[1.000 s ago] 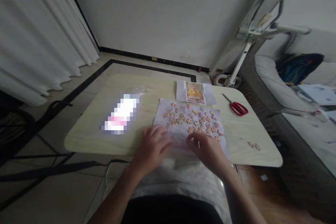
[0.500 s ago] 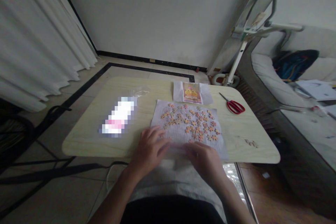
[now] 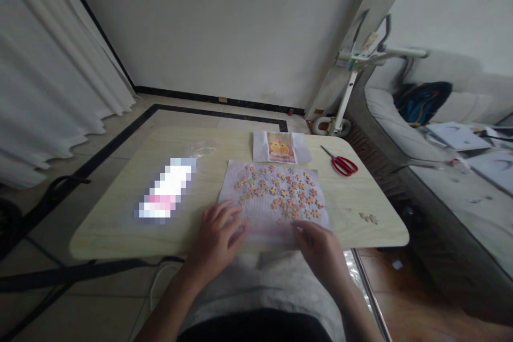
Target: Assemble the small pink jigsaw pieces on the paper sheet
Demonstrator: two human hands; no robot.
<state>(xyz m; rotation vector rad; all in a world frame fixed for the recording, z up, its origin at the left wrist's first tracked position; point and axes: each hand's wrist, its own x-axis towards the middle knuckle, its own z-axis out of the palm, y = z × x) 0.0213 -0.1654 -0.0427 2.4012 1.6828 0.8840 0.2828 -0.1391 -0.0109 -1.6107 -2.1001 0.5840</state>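
Observation:
Many small orange, pink and yellowish jigsaw pieces (image 3: 286, 192) lie loose on a white sheet of paper (image 3: 260, 214). My left hand (image 3: 220, 232) rests at the sheet's near left corner, fingers spread and apart. Over the near right part of the sheet, my right hand (image 3: 320, 246) has its fingers curled, thumb and forefinger close together below the pieces. Whatever is between those fingertips is too small to make out. Behind the sheet lies a paper with a printed picture (image 3: 281, 148) of yellow figures.
Red-handled scissors (image 3: 343, 165) lie at the right of the light wooden table (image 3: 188, 235). A few jigsaw pieces (image 3: 368, 218) sit apart near the right edge. A blurred-out bright object (image 3: 168, 189) and clear plastic (image 3: 200, 151) are at the left. A sofa (image 3: 433, 192) stands to the right.
My right hand has moved rightward, away from my left hand, widening the gap between them. The camera view has turned slightly, shifting the whole scene left and a little down.

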